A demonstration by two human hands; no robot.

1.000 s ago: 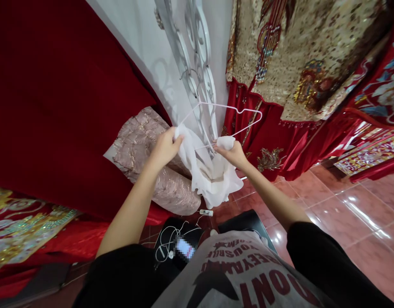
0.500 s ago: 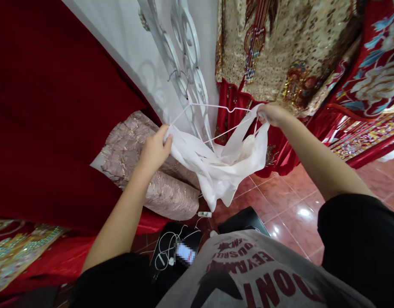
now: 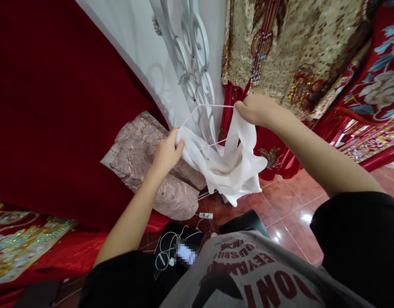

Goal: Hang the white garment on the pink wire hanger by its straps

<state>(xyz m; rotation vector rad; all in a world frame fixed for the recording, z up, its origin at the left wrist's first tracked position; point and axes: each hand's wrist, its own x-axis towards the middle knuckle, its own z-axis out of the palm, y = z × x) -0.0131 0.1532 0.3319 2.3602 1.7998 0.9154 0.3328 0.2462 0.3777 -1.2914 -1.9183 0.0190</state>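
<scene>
A thin white garment (image 3: 244,171) hangs in loose folds from a pale pink wire hanger (image 3: 214,105). My left hand (image 3: 168,154) pinches the garment's edge by the hanger's left end, thumb uppermost. Over the hanger's right side my right hand (image 3: 256,109) is closed on the garment's other edge; its fingertips are mostly hidden, and so is that end of the hanger. The hanger's hook rests against a white scrollwork metal frame (image 3: 203,55). Between my hands the garment's opening gapes.
Left stands a deep red cloth (image 3: 55,85), with a pink textured fabric (image 3: 135,145) beside it. Gold sequinned clothing (image 3: 299,47) hangs at right. Below are a black seat (image 3: 166,239) bearing a phone (image 3: 185,254) and white cable, and red floor tiles (image 3: 289,192).
My right hand has moved left along the hanger, bringing its garment edge closer to my left hand. The garment's right side now bunches and drapes differently. The view has shifted slightly.
</scene>
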